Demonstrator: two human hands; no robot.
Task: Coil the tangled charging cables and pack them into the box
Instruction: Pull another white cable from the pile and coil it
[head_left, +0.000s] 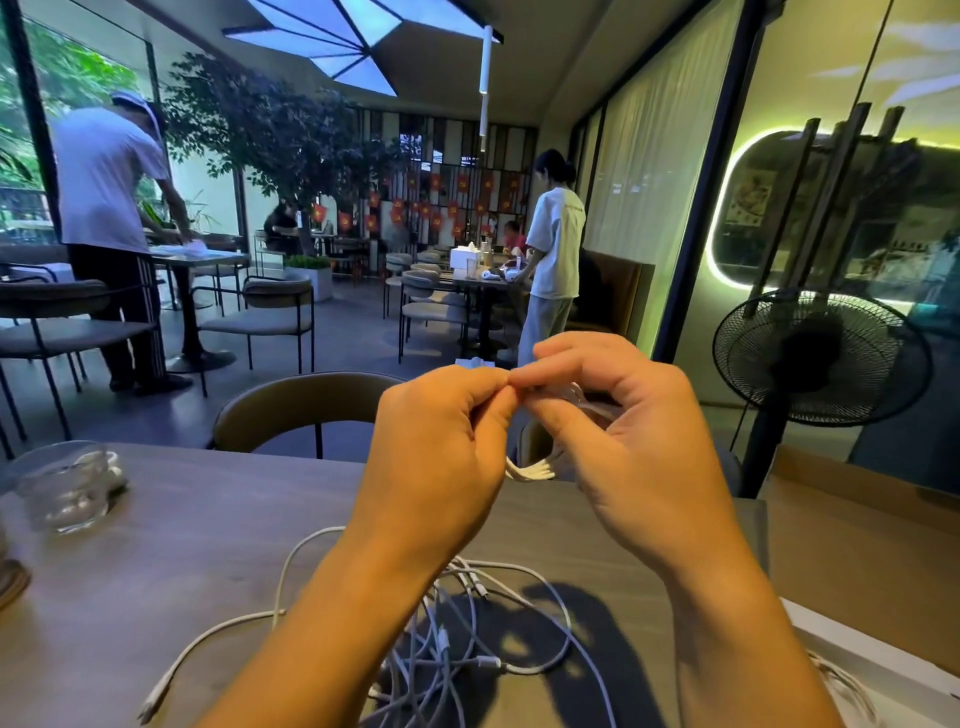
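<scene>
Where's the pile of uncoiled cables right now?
Head view, bottom centre: the tangled cables lie on the table, directly below the raised left hand and right hand, which together pinch a coiled cable.

The table (208, 545) has a grey-brown, wood-grained top. Near its front edge, in the middle, lies a loose tangle of white cables (467, 639), their loops crossing over one another. One strand runs out of the heap to the left and ends in a plug (150, 712) at the near edge. Well apart, at the far left, stands a clear glass bowl (67, 488) with something pale inside. A dark thing (10, 582) shows partly at the left border. At the right front lies a flat white box (883, 670) with a thin cable (841, 680) on it.
</scene>
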